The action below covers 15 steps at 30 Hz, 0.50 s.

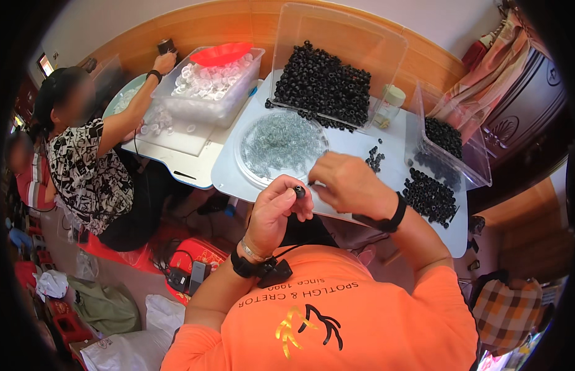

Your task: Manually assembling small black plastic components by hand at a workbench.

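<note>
My left hand [276, 209] is raised in front of the table edge, its thumb and fingers closed on a small black cap-like part [300, 192]. Just to its right, my right hand [350, 185] has bent fingers pressed together by the rim of a round clear tray [243, 162]. Whatever those fingertips hold, if anything, is hidden. Many tiny clear pieces [281, 139] lie heaped in the tray. Behind it, a clear bin [383, 46] tipped on its side spills black parts [321, 80] onto the table.
Loose black parts [431, 196] and a second tipped bin [476, 162] are at the right. A jar [391, 102] stands behind. At the left, another person [93, 161] works beside a tub [229, 108] of white pieces with a red dish [221, 54] on top.
</note>
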### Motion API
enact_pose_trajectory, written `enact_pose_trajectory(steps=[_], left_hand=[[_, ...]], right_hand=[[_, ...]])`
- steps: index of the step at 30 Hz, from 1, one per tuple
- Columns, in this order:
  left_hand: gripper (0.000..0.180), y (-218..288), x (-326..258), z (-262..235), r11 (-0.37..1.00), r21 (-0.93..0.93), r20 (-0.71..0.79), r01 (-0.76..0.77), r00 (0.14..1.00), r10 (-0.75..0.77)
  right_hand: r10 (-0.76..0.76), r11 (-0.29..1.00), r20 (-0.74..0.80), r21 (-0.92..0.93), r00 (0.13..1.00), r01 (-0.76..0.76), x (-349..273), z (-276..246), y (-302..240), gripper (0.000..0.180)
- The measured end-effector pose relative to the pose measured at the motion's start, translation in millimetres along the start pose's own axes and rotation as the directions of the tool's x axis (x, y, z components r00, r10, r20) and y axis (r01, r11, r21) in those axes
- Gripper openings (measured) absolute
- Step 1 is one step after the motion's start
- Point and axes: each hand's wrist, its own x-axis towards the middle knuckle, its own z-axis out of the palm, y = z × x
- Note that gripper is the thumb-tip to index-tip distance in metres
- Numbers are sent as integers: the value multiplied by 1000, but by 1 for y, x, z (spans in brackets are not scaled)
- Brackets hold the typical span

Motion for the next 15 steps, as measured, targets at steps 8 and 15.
enact_pose_trajectory(steps=[8,15], left_hand=[[28,2,-1,-2,1000,-16,-3,-19,1000,19],[25,3,3,0,999,18,-97,-50,994,51]], right_hand=[[267,667,198,669,943,-329,0,3,-8,11],[454,345,128,887,882,-306,0,7,-4,14]])
